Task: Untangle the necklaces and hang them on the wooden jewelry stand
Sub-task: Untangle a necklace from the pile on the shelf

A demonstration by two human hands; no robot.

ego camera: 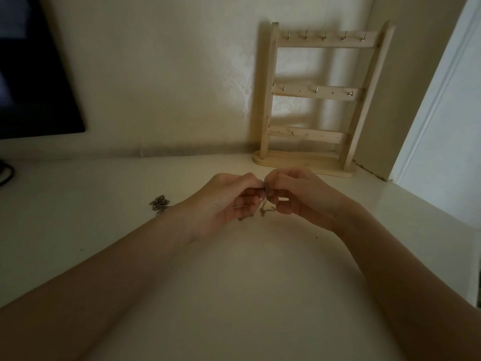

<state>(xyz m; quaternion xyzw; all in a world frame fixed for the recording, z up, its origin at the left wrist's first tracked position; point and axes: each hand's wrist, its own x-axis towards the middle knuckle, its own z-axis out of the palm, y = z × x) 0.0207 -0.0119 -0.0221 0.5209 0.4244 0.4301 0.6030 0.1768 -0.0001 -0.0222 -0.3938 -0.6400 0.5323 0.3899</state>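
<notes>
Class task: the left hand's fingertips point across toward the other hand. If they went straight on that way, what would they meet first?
The tangled necklace pinched between both hands, then at once the right hand fingers; depth is hard to judge.

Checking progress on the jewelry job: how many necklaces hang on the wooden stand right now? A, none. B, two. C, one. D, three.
A: every hook on the wooden stand is bare, while both hands pinch one tangled chain and another clump lies on the table.

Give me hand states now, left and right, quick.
Left hand: fingers curled, pinching the tangled necklace.
Right hand: fingers curled, pinching the same tangled necklace from the other side.
</notes>
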